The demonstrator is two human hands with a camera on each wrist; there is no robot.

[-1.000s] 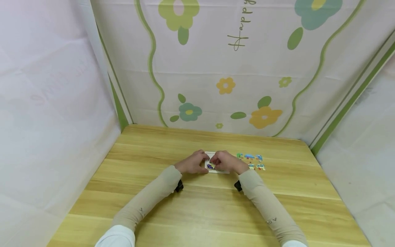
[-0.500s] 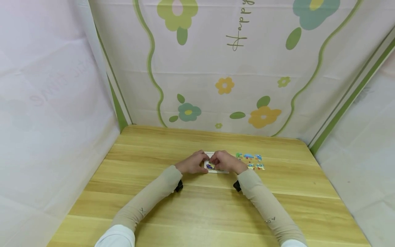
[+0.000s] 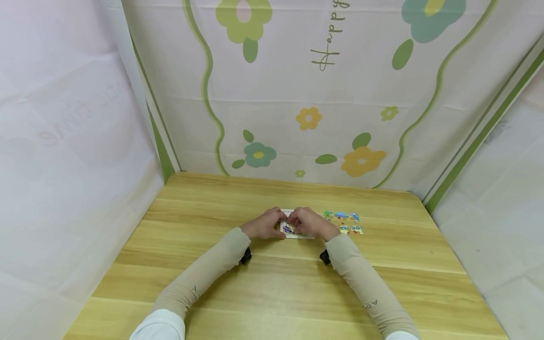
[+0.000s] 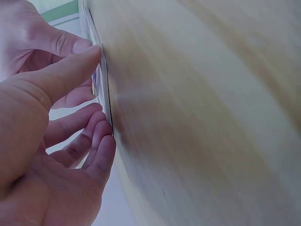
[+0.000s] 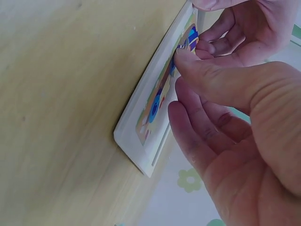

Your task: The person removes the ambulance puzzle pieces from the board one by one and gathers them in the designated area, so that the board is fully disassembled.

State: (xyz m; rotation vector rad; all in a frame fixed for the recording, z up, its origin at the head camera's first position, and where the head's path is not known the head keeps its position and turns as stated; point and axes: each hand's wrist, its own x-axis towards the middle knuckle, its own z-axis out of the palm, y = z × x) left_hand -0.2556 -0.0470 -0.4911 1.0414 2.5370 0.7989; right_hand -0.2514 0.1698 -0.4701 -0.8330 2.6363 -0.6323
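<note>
A small white-rimmed puzzle tray (image 3: 299,237) lies on the table between both hands. My left hand (image 3: 267,225) holds its left end, thumb at the near edge and fingers toward the far side. In the right wrist view, several colourful pieces lie in the tray (image 5: 136,125), forming part of a picture. My right hand (image 3: 309,222) reaches over the tray, thumb and fingers pinching a blue-and-purple puzzle piece (image 5: 193,36), which stands tilted close over the tray near the left fingers. In the left wrist view, the left hand (image 4: 61,127) partly hides the tray and the right hand.
Several loose puzzle pieces (image 3: 341,215) lie in two rows to the right of the tray, some partly behind the right wrist. The wooden table (image 3: 272,293) reaches a flower-printed cloth (image 3: 263,113) at the back. White cloths hang at both sides.
The right fingers shift slightly at the tray, keeping their pinch. The left hand stays at the tray's left end. The head view drifts a little.
</note>
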